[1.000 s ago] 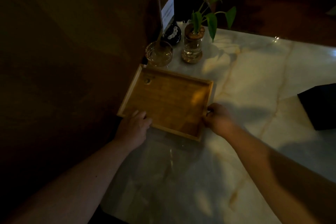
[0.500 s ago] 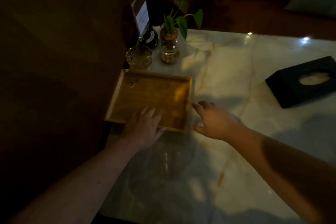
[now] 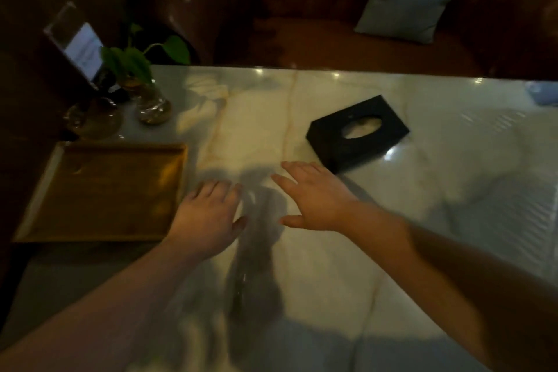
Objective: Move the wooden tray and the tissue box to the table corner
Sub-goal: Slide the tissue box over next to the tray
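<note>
Wooden tray [image 3: 102,193]: empty, at left tabletop [image 3: 302,281] corner, just before two glass vases [image 3: 152,104]. Tissue box [image 3: 357,131]: black, mid-tabletop, well apart from tray. Left hand [image 3: 208,217]: fingers spread, holding nothing, beside tray. Right hand [image 3: 314,196]: spread, empty, near box.

The whole view is dim and smeared with motion blur. The print on the card in the clear stand [image 3: 81,48] cannot be read, and the stand's foot is lost behind the plant [image 3: 133,62] and a dark lump of something too murky to name. The glass dish [image 3: 92,119] and the plant's jar [image 3: 152,106] are blurred — their contents cannot be told. The wooden tray [image 3: 99,190] has its near right corner hidden under the left hand [image 3: 208,214]. A pale blue object [image 3: 543,93] is cut off by the right edge. Both forearms run out of the bottom edge — and the table [image 3: 453,190] too.
</note>
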